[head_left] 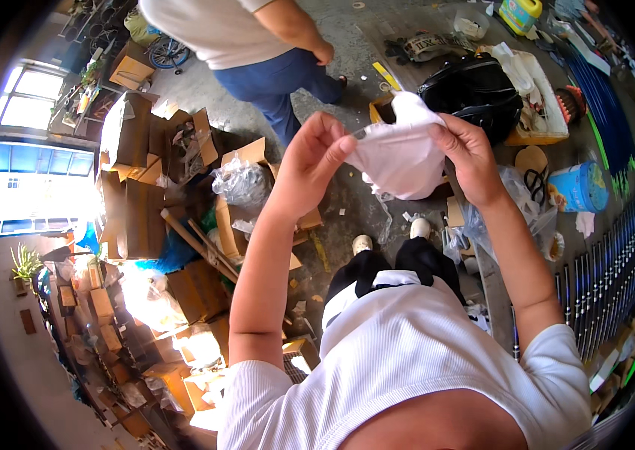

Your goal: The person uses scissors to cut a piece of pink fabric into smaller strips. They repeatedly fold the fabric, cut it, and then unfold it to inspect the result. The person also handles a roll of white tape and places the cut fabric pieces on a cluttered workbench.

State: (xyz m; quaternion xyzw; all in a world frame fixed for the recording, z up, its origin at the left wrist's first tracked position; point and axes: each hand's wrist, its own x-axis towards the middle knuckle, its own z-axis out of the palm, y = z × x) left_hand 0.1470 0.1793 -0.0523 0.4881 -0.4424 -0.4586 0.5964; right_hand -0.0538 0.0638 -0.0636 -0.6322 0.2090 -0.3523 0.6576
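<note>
Pale pink, thin, limp cloth (404, 169) held up in mid-air, spread between two bare hands. Pinched at its nine o'clock edge by the left hand (314, 159), with thumb and fingers closed together; clamped at its three o'clock edge by the right hand (471, 159), with thumb laid over the near face. Outward from the cloth: at two o'clock, a shiny black bag (475, 97); at three, a light-blue plastic bucket (577, 187); at four, a long row of dark metal rods (610, 274); at six, pale shoes (420, 227); at nine, a crumpled clear plastic bag (242, 182) in an open brown cardboard box (225, 220); at ten, a standing person in blue trousers (265, 82)
</note>
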